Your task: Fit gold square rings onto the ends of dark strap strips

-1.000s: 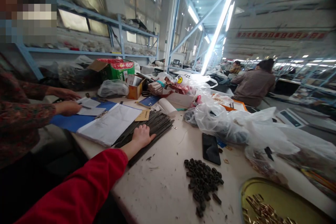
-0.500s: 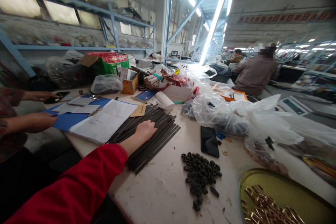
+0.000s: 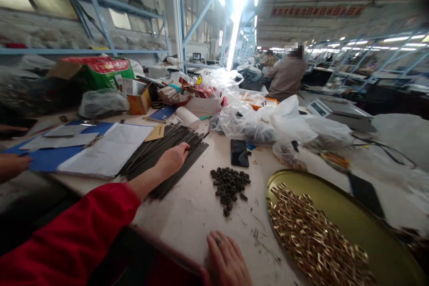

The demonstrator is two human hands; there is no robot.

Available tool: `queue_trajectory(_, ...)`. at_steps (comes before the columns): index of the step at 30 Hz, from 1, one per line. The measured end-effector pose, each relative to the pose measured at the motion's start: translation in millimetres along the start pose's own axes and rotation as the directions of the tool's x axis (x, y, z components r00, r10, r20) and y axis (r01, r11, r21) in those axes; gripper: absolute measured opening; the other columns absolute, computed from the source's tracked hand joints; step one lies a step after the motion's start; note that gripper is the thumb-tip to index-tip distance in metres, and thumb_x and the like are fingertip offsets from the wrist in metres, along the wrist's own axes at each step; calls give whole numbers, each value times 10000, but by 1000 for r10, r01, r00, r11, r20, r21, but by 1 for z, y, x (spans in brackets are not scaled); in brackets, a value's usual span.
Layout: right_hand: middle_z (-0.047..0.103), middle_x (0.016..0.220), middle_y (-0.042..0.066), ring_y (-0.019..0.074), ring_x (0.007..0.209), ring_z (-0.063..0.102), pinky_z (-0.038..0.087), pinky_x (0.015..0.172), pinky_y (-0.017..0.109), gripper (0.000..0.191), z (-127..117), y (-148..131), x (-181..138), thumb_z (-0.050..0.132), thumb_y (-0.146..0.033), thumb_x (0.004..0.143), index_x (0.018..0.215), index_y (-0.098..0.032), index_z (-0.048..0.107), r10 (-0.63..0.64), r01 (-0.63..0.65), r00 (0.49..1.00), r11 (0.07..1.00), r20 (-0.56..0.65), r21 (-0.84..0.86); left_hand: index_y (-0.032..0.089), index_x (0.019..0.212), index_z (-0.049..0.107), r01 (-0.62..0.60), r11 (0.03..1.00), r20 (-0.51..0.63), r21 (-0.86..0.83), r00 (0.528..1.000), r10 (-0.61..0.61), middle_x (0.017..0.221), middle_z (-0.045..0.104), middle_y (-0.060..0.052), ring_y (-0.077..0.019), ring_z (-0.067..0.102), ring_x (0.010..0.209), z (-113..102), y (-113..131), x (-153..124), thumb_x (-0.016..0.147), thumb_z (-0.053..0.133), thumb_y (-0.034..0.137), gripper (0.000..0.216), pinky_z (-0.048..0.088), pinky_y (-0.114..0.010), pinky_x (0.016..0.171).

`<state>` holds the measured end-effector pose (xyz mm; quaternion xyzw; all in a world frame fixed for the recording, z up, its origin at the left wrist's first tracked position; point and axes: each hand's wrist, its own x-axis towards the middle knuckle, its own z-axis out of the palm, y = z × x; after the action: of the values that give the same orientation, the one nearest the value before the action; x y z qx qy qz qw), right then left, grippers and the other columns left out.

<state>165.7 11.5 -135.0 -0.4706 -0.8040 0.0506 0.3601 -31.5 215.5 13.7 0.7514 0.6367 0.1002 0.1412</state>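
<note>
My left hand (image 3: 173,158), in a red sleeve, rests with curled fingers on a stack of thin dark strips (image 3: 157,152) spread across the white table (image 3: 197,205). Whether it grips a strip is hidden. My right hand (image 3: 227,260) lies flat at the table's near edge, fingers stretched out, a ring on one finger, holding nothing. A pile of small black loops (image 3: 229,184) sits between the hands. A round gold tray (image 3: 348,219) holding several brass buckles (image 3: 308,237) stands to the right of my right hand.
A black phone (image 3: 239,153) lies beyond the loops. White papers (image 3: 107,154) on a blue folder (image 3: 47,157) lie left, by another person's hand (image 3: 11,166). Plastic bags (image 3: 268,125), boxes (image 3: 139,98), a scale (image 3: 338,111) and a seated person (image 3: 286,76) fill the back.
The view has swung right and down. My right hand has come into view at the table's near edge. More of the gold tray shows. My left hand stays on the strips.
</note>
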Motion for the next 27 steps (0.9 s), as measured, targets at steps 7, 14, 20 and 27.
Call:
queue_trajectory(7,486,555,-42,108,462,468,422,441,221,301,-66,-4,32,392,-422,874,1001,-167,489,736,-586,674,477,67,655,173,809,518,147,801,602,-580,740,300,593,525,56,-75,447,454,16,49,-136,774,430,240,117,324,-166,425)
queue_trajectory(14,465,542,-50,105,451,452,370,421,212,266,-74,3,56,402,-426,847,808,-185,510,565,-622,775,601,284,502,149,934,494,472,552,684,-687,676,273,543,457,74,-39,291,356,50,63,-157,769,412,395,308,190,-167,350)
queue_trajectory(20,598,849,72,195,769,566,443,693,311,183,-83,44,84,406,-242,844,919,-166,555,496,-503,862,863,109,54,139,929,518,603,272,655,-750,736,171,538,438,79,-26,261,368,54,58,-148,702,518,316,288,155,-168,357)
queue_trajectory(27,585,844,90,216,749,557,402,676,323,93,-47,61,102,485,-149,806,850,-170,565,480,-449,860,872,171,-193,125,955,511,692,138,706,-708,691,155,556,461,63,-24,274,385,60,56,-135,671,525,228,303,133,-172,362)
